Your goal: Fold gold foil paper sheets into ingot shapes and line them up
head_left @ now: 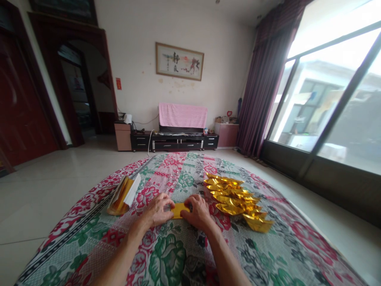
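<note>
A small folded piece of gold paper (178, 210) lies on the flowered cloth between my two hands. My left hand (159, 209) pinches its left end, thumb and fingers curled onto it. At the right end, my right hand (196, 210) grips the paper in the same way. To the right, several folded gold paper ingots (235, 194) lie in overlapping rows. Off to the left is an opened packet of gold paper sheets (123, 196), with a white wrapper partly curled over the sheets.
The round table under me wears a red, green and grey flowered tablecloth (169, 254). Beyond it, a low black cabinet (181, 143) stands against the wall, holding a television under a pink cloth (183, 115). A large window (327, 99) with a purple curtain (258, 79) is at right.
</note>
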Motion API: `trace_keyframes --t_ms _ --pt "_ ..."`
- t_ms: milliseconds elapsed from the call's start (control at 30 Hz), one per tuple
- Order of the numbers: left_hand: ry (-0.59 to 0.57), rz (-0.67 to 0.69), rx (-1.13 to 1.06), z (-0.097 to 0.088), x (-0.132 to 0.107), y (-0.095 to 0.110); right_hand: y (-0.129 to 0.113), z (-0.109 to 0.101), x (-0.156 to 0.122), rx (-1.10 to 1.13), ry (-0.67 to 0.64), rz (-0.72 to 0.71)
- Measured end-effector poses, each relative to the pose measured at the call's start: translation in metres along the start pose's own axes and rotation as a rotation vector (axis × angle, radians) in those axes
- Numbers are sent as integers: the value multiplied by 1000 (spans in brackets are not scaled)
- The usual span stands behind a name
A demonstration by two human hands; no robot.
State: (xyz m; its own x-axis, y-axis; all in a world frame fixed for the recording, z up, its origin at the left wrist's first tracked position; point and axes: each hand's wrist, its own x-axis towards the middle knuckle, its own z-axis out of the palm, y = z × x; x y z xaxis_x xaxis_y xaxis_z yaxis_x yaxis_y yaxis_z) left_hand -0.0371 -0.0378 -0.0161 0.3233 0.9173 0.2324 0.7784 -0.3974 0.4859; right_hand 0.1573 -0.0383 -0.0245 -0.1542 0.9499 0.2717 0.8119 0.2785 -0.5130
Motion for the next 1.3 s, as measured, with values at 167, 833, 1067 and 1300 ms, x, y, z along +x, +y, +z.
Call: trace_keyframes --t_ms 167,833,1067,1300 --pt "6 0 10 1 0 1 1 0 2 -9 -18 6" --pt "10 -20 29 -1 0 5 -3 3 1 55 43 -16" --pt "7 -28 10 -1 0 4 -4 2 0 18 -41 -60" --pt "20 -12 10 -2 -2 5 -5 1 -2 13 -48 -83"
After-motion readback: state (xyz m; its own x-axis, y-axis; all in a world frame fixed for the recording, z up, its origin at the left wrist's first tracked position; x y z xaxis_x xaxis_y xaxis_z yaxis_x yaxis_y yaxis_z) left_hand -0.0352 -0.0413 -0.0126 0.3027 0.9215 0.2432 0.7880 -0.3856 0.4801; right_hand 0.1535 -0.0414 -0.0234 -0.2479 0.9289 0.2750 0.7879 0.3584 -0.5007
